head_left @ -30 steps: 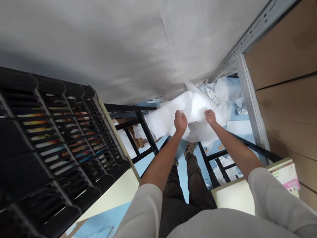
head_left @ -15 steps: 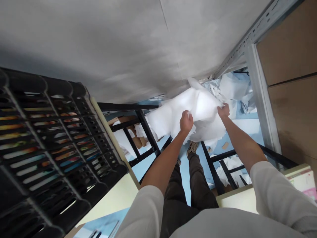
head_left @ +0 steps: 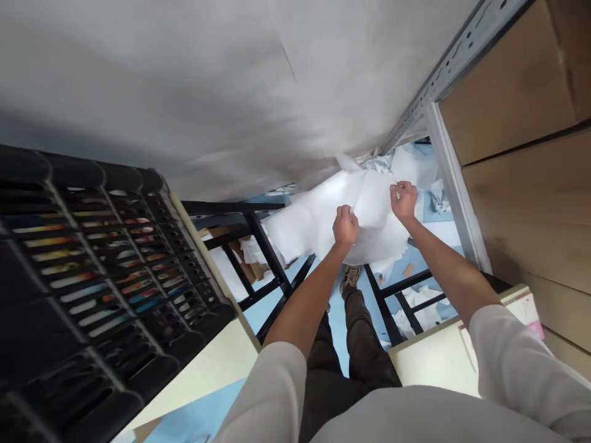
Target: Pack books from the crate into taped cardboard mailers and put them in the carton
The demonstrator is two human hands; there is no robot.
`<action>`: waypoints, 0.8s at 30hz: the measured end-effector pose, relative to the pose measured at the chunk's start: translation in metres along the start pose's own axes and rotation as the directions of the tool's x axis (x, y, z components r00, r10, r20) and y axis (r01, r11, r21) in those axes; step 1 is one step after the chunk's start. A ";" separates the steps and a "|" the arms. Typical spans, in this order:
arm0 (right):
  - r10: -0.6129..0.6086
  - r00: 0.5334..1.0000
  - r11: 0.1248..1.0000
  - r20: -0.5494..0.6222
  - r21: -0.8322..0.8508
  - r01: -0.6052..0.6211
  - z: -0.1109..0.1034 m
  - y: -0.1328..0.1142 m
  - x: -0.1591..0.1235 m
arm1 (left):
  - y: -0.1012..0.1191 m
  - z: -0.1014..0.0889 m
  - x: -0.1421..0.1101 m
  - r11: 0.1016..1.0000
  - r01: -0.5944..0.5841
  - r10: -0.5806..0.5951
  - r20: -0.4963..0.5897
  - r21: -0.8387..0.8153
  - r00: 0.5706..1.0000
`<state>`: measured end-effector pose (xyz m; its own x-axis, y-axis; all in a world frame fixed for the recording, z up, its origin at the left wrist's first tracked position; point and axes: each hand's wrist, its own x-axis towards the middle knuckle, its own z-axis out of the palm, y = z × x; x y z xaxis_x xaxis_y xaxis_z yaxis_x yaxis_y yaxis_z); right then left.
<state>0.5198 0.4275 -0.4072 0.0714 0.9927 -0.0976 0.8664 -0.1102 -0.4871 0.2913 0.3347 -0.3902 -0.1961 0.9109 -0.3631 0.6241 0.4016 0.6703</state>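
A large white sheet of thin paper or foam wrap (head_left: 318, 218) hangs in front of me above the blue floor. My left hand (head_left: 345, 225) is closed on its near edge. My right hand (head_left: 403, 199) is closed on the sheet a little farther off and to the right. Both arms are stretched out, in short white sleeves. My dark trousers and one shoe (head_left: 349, 278) show below the sheet.
A black slotted plastic crate (head_left: 92, 271) with coloured items inside sits on a pale table at the left. Black metal frames (head_left: 258, 246) stand on either side of my legs. A grey wall rises ahead, a metal shelf post (head_left: 450, 178) with cardboard boxes at right, crumpled white paper (head_left: 431, 197) on the floor.
My right hand moved right and away along the sheet, then came back a little toward the left hand. The sheet stays gripped by both hands throughout.
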 end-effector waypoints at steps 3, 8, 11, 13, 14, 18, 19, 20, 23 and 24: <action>-0.026 0.995 0.975 -0.092 0.219 0.046 -0.012 -0.013 0.011 | 0.014 -0.011 0.000 1.000 0.020 -0.020 -0.030 0.019 0.999; 0.109 0.974 0.884 -0.200 0.467 -0.003 -0.037 -0.040 0.017 | 0.031 -0.030 -0.003 1.000 -0.008 0.009 -0.080 0.011 0.997; 0.134 0.966 0.850 -0.221 0.527 0.003 -0.056 -0.058 0.016 | 0.041 -0.042 0.002 0.999 -0.033 0.028 -0.150 -0.033 0.988; 0.116 0.960 0.858 -0.256 0.513 0.033 -0.071 -0.070 0.015 | 0.051 -0.054 0.008 0.993 0.049 -0.074 -0.243 -0.107 0.967; 0.106 0.956 0.864 -0.273 0.501 0.047 -0.079 -0.075 0.015 | 0.057 -0.061 0.010 0.980 0.131 -0.172 -0.301 -0.153 0.938; 0.069 0.943 0.882 -0.326 0.461 0.095 -0.112 -0.099 0.009 | 0.088 -0.096 0.001 0.983 0.159 -0.184 -0.446 -0.093 0.876; 0.062 0.939 0.886 -0.338 0.452 0.104 -0.121 -0.105 0.005 | 0.097 -0.103 -0.006 0.999 0.038 -0.040 -0.413 -0.013 0.910; 0.057 0.936 0.888 -0.347 0.446 0.111 -0.129 -0.112 -0.001 | 0.105 -0.109 -0.015 0.994 -0.102 0.112 -0.341 0.048 0.933; 0.068 0.930 0.882 -0.362 0.456 0.114 -0.156 -0.135 -0.025 | 0.128 -0.120 -0.044 0.928 -0.371 0.372 -0.081 0.028 0.925; 0.084 0.925 0.879 -0.370 0.465 0.106 -0.165 -0.142 -0.035 | 0.135 -0.122 -0.054 0.905 -0.426 0.425 -0.017 0.002 0.905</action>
<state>0.4759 0.4165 -0.1911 0.3219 0.9276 0.1898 0.5392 -0.0148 -0.8421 0.2941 0.3511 -0.2015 0.0751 0.9967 -0.0322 0.6501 -0.0244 0.7594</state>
